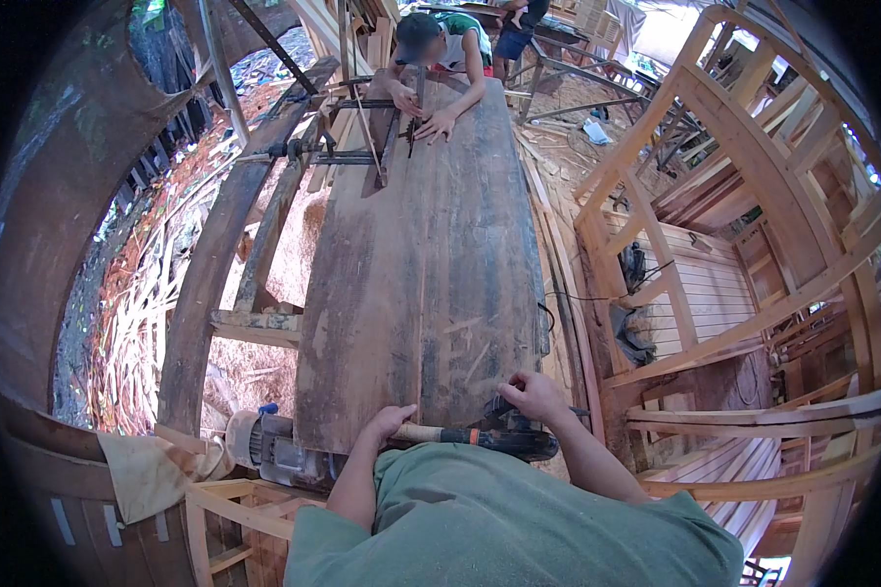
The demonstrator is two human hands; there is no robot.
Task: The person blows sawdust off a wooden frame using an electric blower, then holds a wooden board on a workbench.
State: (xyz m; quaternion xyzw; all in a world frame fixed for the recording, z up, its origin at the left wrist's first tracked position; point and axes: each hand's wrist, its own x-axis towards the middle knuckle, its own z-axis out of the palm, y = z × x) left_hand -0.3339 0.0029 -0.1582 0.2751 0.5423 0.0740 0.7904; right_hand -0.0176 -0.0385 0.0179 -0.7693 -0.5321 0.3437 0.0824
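At the near edge of a long wooden workbench, my left hand is closed at the end of a pale wooden handle. The handle lies in line with a dark tool body that has an orange band, close to my torso. My right hand is pinched just above dark parts beside the tool; what its fingers hold is too small to tell.
A co-worker leans over the far end, both hands near a dark clamp or tool. Metal clamps cross the left side. A motor sits at the near left. Wooden frames stand on the right; wood scraps cover the ground.
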